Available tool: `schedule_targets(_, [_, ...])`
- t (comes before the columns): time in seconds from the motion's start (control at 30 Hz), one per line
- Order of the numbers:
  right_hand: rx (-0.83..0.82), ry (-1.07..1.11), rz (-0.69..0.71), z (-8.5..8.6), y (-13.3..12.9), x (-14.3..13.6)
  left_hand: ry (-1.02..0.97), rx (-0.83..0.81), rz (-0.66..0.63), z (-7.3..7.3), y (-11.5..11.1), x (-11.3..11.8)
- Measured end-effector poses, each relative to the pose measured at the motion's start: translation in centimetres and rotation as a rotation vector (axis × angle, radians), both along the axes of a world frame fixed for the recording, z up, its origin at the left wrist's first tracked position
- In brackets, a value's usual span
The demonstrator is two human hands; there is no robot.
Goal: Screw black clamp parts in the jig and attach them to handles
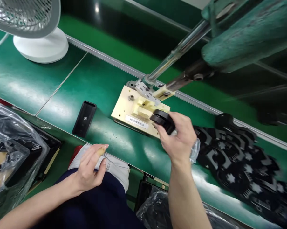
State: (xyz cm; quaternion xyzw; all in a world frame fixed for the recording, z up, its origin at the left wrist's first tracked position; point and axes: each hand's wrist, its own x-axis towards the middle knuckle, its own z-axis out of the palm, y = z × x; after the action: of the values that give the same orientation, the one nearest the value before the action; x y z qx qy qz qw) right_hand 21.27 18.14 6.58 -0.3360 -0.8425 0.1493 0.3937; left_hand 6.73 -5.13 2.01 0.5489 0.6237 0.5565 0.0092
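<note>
My right hand (pixel 179 135) is closed on a black rounded plastic part (pixel 162 121), thumb on the near side and fingers behind. It holds the part at the right end of a cream-coloured fixture (pixel 120 106) with a white printed label; whether the part touches the fixture I cannot tell. My left hand (pixel 92 165) hovers over my lap before the bench edge, thumb apart from loosely curled fingers, nothing visible in it. A pale yellow cover, like a finger cot, is on one of its fingers. Beyond it a black rectangular tray-like piece (pixel 84 119) lies on the bench.
A large green press arm with metal rods (pixel 179 49) reaches down to the fixture from the upper right. Many black parts (pixel 241 165) are heaped at the right. A white fan (pixel 42 46) stands at the left back. Plastic-lined boxes (pixel 21 152) sit below the bench edge.
</note>
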Motion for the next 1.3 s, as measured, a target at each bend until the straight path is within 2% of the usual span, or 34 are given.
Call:
schedule_targets(0.07, [0.08, -0.192, 0.089, 0.2, 1.7, -0.5, 0.009, 0.004, -0.017, 0.0, 0.0, 0.5])
schedule_targets(0.2, [0.07, -0.372, 0.161, -0.1, 4.0, -1.9, 0.057, -0.01, -0.029, 0.1, 0.2, 1.1])
schedule_targets(0.3, [0.053, -0.477, 0.176, -0.4, 4.0, -2.8, 0.082, -0.024, -0.041, 0.2, 0.4, 1.4])
schedule_targets(0.4, [0.058, -0.549, 0.132, -0.2, 2.4, -2.4, 0.093, -0.027, -0.071, 0.2, 0.7, 1.6])
schedule_targets(0.5, [0.098, -0.439, 0.042, 0.5, 0.1, 0.5, 0.121, -0.026, -0.105, 0.2, 0.9, 1.3])
schedule_targets(0.63, [0.102, -0.256, -0.281, 1.5, -1.5, 7.3, 0.164, -0.071, -0.104, -0.3, 1.1, 0.2])
schedule_targets(0.7, [-0.024, -0.338, -0.382, 1.5, -1.3, 10.1, 0.164, -0.073, -0.104, -0.5, 1.5, 0.0])
schedule_targets(0.77, [-0.225, -0.495, -0.396, 1.0, -0.6, 11.7, 0.167, -0.066, -0.126, -0.6, 2.1, 0.2])
schedule_targets(0.83, [-0.384, -0.599, -0.393, 0.3, 0.2, 12.0, 0.186, -0.062, -0.159, -0.5, 2.7, 0.7])
schedule_targets(0.9, [-0.449, -0.607, -0.399, -0.3, 0.8, 11.6, 0.21, -0.054, -0.188, -0.4, 3.2, 1.3])
schedule_targets(1.03, [-0.481, -0.493, -0.384, -0.6, 0.9, 11.7, 0.239, -0.075, -0.202, -0.6, 3.1, 1.5])
schedule_targets(1.1, [-0.517, -0.35, -0.371, -0.6, 0.5, 12.3, 0.25, -0.1, -0.193, -1.0, 2.7, 1.1])
schedule_targets(1.23, [-0.72, 0.266, -0.292, -0.6, -0.5, 13.4, 0.249, -0.132, -0.18, -1.6, 2.1, 0.4])
schedule_targets(1.3, [-0.796, 0.491, -0.251, -0.5, -0.8, 13.5, 0.241, -0.142, -0.187, -1.6, 2.2, 0.5])
